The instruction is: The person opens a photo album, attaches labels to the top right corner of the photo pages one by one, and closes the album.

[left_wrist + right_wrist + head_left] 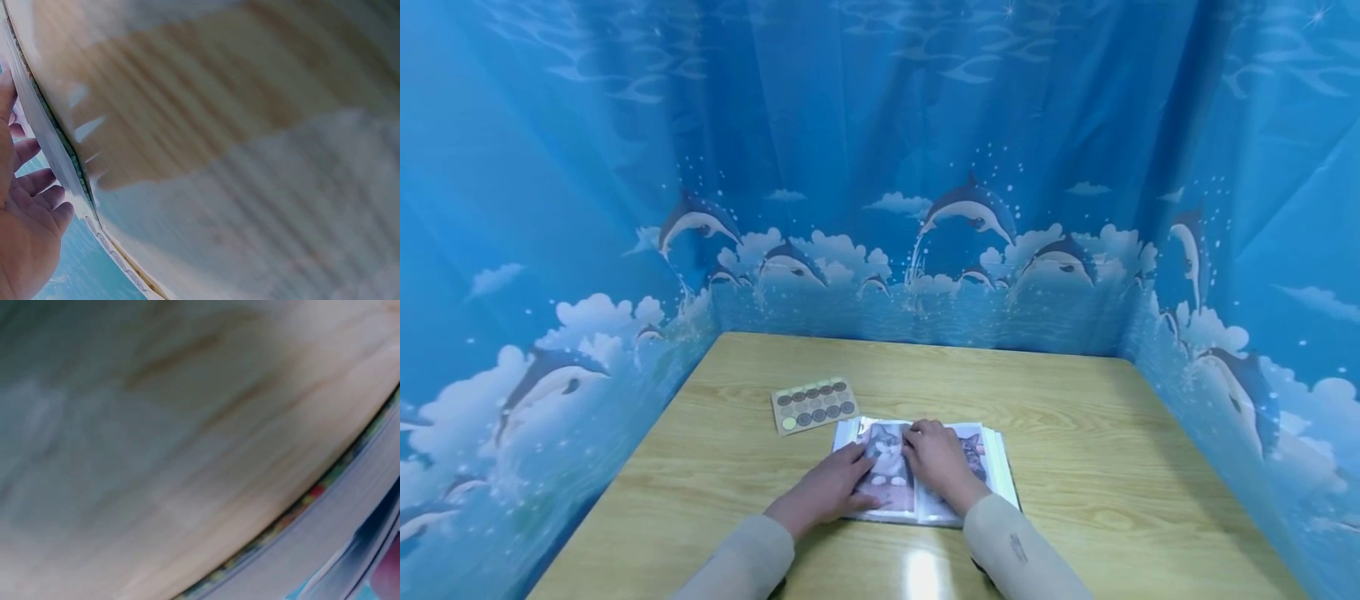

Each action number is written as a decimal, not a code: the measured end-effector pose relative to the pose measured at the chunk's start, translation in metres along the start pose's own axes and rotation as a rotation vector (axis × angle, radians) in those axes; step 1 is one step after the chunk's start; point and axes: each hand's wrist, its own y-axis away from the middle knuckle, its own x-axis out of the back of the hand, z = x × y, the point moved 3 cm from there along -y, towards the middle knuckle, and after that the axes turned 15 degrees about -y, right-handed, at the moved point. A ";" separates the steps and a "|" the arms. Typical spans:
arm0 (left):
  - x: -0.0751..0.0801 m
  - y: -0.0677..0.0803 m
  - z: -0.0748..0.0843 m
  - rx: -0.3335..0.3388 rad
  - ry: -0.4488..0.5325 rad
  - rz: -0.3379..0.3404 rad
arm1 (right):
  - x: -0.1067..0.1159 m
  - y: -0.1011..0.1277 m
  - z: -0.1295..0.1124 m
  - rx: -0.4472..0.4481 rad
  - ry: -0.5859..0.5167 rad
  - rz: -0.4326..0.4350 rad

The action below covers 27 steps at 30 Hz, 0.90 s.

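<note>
An open photo album (1009, 483) lies on the table with a picture on each page. On the left page, a cat photo (889, 467) shows a grey-and-white cat; a tabby cat photo (976, 454) is partly covered on the right page. My left hand (835, 490) rests on the left page's outer side, fingers extended over the photo's edge. In the left wrist view, its fingers (39, 181) spread loosely beside the album. Over the spine, my right hand (936, 457) has bent fingers at the left photo's inner upper edge; I cannot tell whether they pinch it.
A tan card with rows of round dark and pale spots (816, 407) lies beyond the album's left corner. The wood-grain table (1075, 417) is bordered at the back and sides by a blue dolphin-print curtain (880, 167).
</note>
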 end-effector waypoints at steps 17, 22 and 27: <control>0.000 -0.001 0.000 -0.005 -0.018 -0.009 | -0.002 0.004 -0.006 -0.117 0.016 -0.211; -0.001 0.000 0.000 0.010 -0.002 -0.028 | -0.003 0.004 -0.004 -0.118 0.061 -0.268; -0.001 0.001 0.000 0.029 0.031 -0.048 | -0.006 0.005 -0.004 -0.112 0.084 -0.295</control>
